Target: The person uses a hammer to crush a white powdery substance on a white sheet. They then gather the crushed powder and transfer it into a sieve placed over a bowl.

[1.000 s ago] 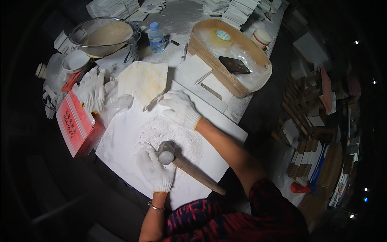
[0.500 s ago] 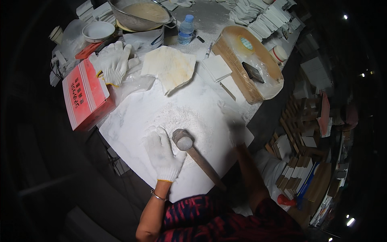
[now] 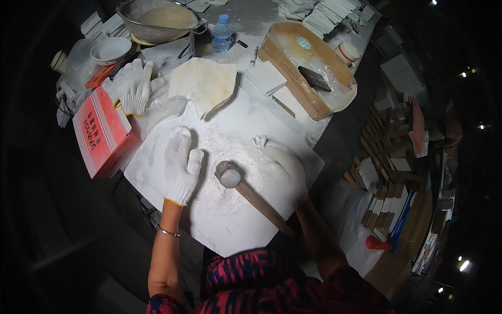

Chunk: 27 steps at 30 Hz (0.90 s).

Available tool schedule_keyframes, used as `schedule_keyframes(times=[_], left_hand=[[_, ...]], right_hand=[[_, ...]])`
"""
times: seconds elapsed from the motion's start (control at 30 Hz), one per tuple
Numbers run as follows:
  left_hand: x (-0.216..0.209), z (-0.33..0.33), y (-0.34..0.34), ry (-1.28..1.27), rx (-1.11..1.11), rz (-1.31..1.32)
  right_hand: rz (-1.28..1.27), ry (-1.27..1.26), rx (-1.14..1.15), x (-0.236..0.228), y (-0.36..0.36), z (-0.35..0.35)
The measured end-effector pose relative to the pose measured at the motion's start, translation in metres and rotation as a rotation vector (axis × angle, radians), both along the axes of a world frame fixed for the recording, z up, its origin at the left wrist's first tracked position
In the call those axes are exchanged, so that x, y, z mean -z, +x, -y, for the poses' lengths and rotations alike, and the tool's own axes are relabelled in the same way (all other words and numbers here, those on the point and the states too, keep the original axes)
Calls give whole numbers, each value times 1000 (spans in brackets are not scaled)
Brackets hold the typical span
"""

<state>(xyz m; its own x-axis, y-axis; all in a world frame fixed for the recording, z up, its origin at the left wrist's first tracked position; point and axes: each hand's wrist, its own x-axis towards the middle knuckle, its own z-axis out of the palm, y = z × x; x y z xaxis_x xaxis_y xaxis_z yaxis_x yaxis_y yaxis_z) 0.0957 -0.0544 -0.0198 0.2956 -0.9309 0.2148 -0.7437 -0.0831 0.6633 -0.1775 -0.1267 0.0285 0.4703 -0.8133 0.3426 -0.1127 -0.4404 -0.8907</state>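
Observation:
Both of my hands wear white knit gloves over a white slab [image 3: 204,225] dusted with crushed white powder [image 3: 219,141]. My left hand [image 3: 182,170] is at the powder's left edge, fingers straight and thumb apart, holding nothing. To the right, my right hand [image 3: 282,170] reaches over the powder with fingers extended and slightly bent at the tips; nothing shows in it. Between them lies a hammer [image 3: 229,176] with a heavy metal head. Its wooden handle [image 3: 261,206] slants down to the right, near my right wrist. Neither hand grips the hammer.
Beyond the slab lies a jagged piece of pale stone [image 3: 201,83]. A red-and-white box [image 3: 102,128] with a spare glove [image 3: 132,89] is at left. A cardboard tray [image 3: 293,78] stands at right, beside white tiles [image 3: 266,78]. Behind are a water bottle [image 3: 222,35] and metal basin [image 3: 141,23].
My left hand has moved left and farther out, away from the hammer. My right hand, blurred before, has come inward over the powder. The view has shifted slightly; the hammer stays lying.

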Motion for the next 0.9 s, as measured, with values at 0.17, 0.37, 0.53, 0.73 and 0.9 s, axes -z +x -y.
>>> schedule_keyframes(times=[0.17, 0.37, 0.53, 0.73, 0.9], left_hand=[[-3, 57, 3, -27, 322, 206], [-11, 46, -12, 2, 614, -126], [-48, 15, 12, 131, 575, -537], [32, 37, 47, 90, 255, -106], [43, 67, 7, -59, 529, 107]], right_hand=[[-220, -209, 124, -11, -20, -33], [-307, -249, 87, -39, -28, -53], [-345, -200, 74, -42, -20, -56], [-892, 73, 25, -49, 17, -63], [-1156, 70, 38, -27, 39, -51]])
